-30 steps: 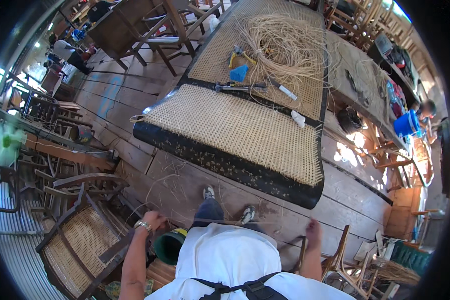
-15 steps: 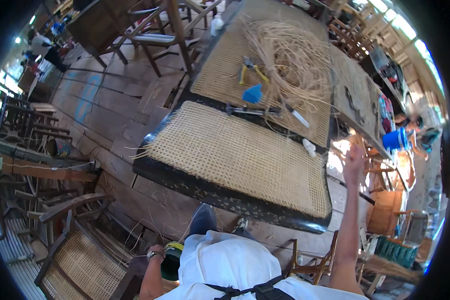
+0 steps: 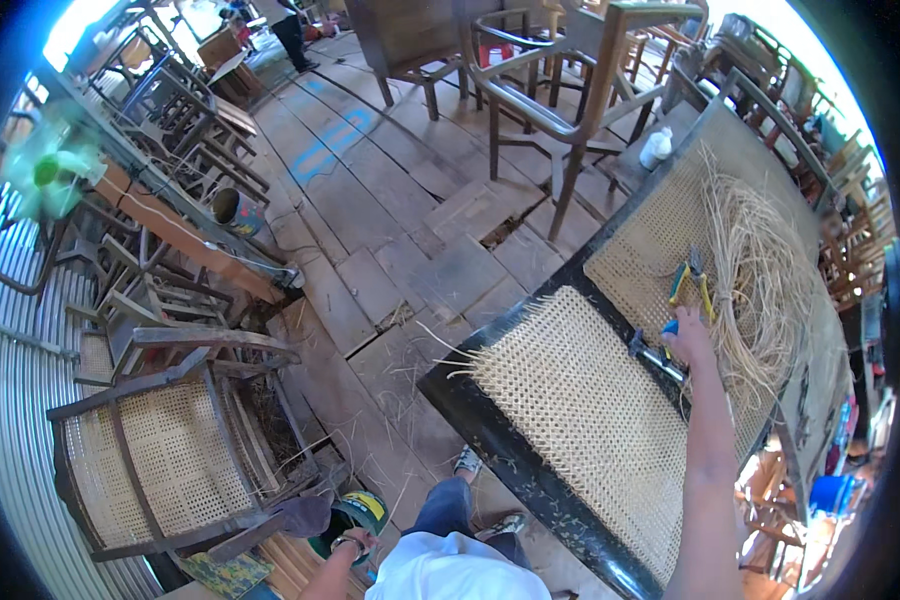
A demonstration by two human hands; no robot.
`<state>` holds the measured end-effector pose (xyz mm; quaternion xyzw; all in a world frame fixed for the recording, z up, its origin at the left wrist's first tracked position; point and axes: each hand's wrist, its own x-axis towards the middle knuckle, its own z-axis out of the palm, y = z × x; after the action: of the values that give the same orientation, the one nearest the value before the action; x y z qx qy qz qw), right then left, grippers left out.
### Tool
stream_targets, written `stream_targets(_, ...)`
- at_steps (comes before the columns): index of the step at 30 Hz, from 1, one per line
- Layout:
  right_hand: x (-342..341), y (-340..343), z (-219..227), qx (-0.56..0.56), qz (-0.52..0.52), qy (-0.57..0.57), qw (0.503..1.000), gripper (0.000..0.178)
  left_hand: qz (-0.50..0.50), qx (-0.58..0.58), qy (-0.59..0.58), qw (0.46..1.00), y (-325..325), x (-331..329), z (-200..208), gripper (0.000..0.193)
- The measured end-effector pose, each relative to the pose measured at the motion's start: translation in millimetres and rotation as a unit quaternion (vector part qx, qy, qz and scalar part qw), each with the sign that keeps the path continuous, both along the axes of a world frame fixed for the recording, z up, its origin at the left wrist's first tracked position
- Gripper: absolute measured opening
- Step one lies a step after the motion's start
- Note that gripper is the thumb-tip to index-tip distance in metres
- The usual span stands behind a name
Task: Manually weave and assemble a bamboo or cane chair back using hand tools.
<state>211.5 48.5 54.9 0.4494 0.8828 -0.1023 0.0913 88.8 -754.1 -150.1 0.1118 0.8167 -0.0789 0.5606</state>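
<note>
At the lower edge, my left hand, with a wristband, is closed on the rim of a dark green and yellow container. My right hand reaches over the woven cane panel, its fingers closed around a small blue piece that they mostly hide. Right beside it lies a hammer on the dark bar between two cane sections. Yellow-handled pliers lie just beyond the hand. A large loose bundle of cane strands covers the far cane section.
Dark wooden chair frames stand at the far side, one close to the panel. A white bottle stands beyond the cane. On the left are a cane-backed chair and stacked frames. A blue bucket is at the right.
My view has turned left. My right hand has moved from beyond the panel's right edge onto the blue piece near the hammer. My left hand remains at the container.
</note>
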Motion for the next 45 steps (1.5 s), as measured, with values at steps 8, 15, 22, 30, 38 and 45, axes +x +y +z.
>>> stream_targets(8, 86.6, -38.9, 69.7, -0.233, -0.14, 0.501, 0.821, 0.036, -0.01, 0.024, 0.124, 0.992, 26.7, 9.7, 4.4, 0.049)
stream_targets(15, 251.2, -301.1, 127.3, -0.525, -0.218, 0.593, 0.571, 0.05, -0.161, 0.225, 0.086, 0.957, 146.7, 50.3, 85.8, 0.043)
stream_targets(22, 344.9, -438.5, 84.3, -0.353, -0.146, 0.554, 0.74, 0.037, -0.505, 0.445, -0.057, 0.738, 244.0, 192.6, 90.6, 0.026)
stream_targets(30, 310.1, -475.7, 50.9, -0.297, 0.003, 0.565, 0.77, 0.049, -0.124, 0.492, -0.308, 0.805, 264.9, 231.7, 261.6, 0.025)
stream_targets(38, 285.5, -469.4, 67.6, -0.207, 0.077, 0.384, 0.896, 0.035, -0.066, 0.429, -0.264, 0.861, 285.4, 202.7, 288.4, 0.023)
stream_targets(45, 328.1, -455.7, 21.4, -0.089, 0.123, 0.236, 0.96, 0.025, 0.236, 0.434, -0.264, 0.829, 259.2, 157.3, 256.0, 0.025)
